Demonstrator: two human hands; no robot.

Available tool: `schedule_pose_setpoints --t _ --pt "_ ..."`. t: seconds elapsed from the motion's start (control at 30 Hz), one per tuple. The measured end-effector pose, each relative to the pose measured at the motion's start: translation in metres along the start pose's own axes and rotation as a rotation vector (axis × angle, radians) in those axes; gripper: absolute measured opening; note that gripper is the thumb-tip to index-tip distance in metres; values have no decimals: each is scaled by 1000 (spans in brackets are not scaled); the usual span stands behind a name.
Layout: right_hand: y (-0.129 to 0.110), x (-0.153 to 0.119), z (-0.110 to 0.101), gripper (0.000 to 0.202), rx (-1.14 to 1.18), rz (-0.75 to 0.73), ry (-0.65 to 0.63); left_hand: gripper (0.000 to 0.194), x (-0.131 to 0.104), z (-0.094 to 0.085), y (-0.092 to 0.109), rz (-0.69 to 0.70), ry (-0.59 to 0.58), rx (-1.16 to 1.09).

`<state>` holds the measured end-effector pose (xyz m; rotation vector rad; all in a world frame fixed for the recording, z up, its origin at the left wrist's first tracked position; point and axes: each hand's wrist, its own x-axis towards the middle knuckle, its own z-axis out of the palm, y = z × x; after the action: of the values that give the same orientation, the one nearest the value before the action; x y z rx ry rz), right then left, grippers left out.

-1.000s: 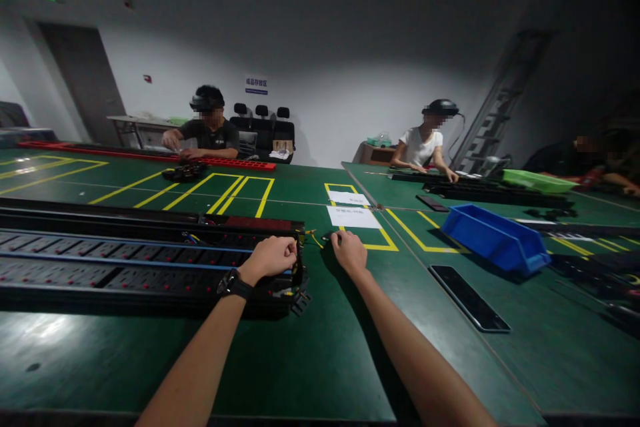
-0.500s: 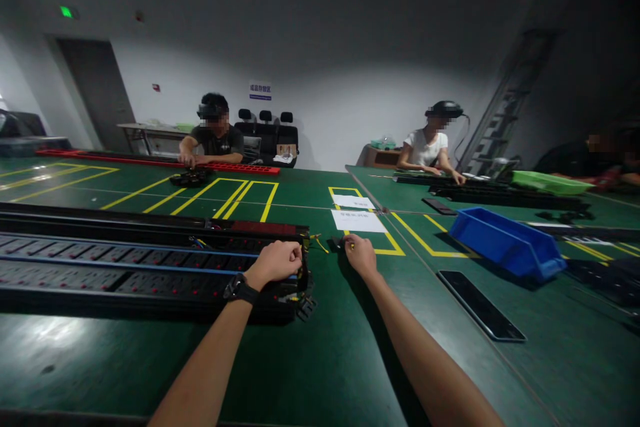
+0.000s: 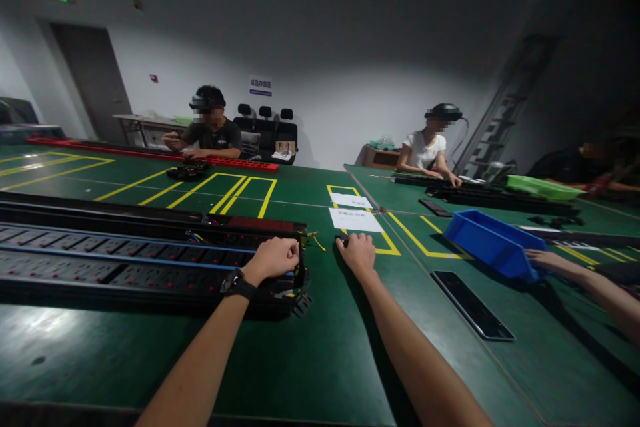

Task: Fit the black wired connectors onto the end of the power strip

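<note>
My left hand (image 3: 275, 257), with a black watch on its wrist, is closed over the right end of a long black strip assembly (image 3: 150, 257); whatever its curled fingers hold is hidden. Yellow wires (image 3: 315, 240) stick out of that end, and a black connector (image 3: 301, 304) hangs at its lower corner. To the right of the wires, my right hand (image 3: 357, 252) is low on the green table (image 3: 310, 360), its fingers closed around a small black part (image 3: 343, 239). Two white paper sheets (image 3: 356, 220) lie just beyond it.
On the right, another person's hand (image 3: 550, 261) touches a blue bin (image 3: 493, 240). A phone (image 3: 471, 304) lies nearer. Across the table, two people work at a red frame (image 3: 250, 164) and black strips (image 3: 470, 192). A green tray (image 3: 543, 188) stands at the right.
Another person's hand has come in from the right to the blue bin. My right hand has turned palm down over the small black part. The person across on the left has raised a hand.
</note>
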<state>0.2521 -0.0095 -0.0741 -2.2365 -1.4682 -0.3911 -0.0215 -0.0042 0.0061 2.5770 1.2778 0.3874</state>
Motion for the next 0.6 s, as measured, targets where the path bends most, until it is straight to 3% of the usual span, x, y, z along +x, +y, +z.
schedule_pose_setpoints --t 0.13,0.23,0.33,0.6 --pt "-1 1 6 33 103 -89 100 16 0 0 1 -4 4 15" --pt "-4 3 15 34 314 -172 8 16 0 0 1 -2 10 19" --pt "-10 9 25 34 494 -136 -38 16 -1 0 1 -7 15 19" --pt "-35 25 35 46 696 -160 -117 17 -5 -3 5 -16 14 29"
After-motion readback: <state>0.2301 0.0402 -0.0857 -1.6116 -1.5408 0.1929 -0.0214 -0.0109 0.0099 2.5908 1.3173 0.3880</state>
